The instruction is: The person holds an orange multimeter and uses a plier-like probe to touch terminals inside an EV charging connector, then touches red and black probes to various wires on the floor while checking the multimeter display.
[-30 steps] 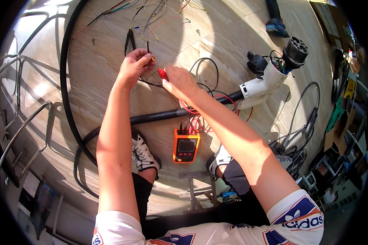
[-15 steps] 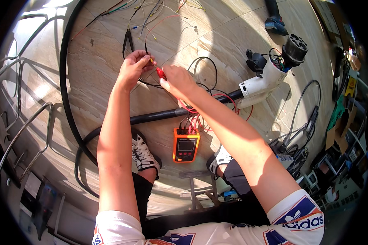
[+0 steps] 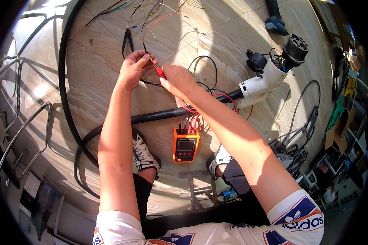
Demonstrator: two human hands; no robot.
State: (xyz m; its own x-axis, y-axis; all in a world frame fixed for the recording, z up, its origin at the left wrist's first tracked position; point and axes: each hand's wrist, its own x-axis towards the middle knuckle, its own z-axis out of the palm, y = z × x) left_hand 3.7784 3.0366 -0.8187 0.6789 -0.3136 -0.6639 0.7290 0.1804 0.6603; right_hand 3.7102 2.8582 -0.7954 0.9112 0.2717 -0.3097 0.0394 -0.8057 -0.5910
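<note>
Between the fingertips of my left hand (image 3: 135, 70) is a thin wire (image 3: 144, 47) with a small yellow end. My right hand (image 3: 176, 78) grips a red test clip (image 3: 160, 72), its tip meeting the yellow end; whether its jaws have closed on it I cannot tell. Just beyond my left hand, a black test clip (image 3: 128, 40) lies on the floor beside several loose coloured wires (image 3: 151, 20). Red and black leads run to an orange handheld meter (image 3: 186, 145) between my feet.
A thick black cable (image 3: 151, 117) crosses the floor to a white charging connector (image 3: 262, 81) with a black round head. Beyond it lies a blue and black power tool (image 3: 276, 25). Metal tube frames (image 3: 49, 118) stand left; coiled cables (image 3: 310, 126) and boxes crowd the right.
The thin wire in my left hand has shifted slightly, its far part swinging left. Both hands stay almost in place, still holding the wire and the red clip.
</note>
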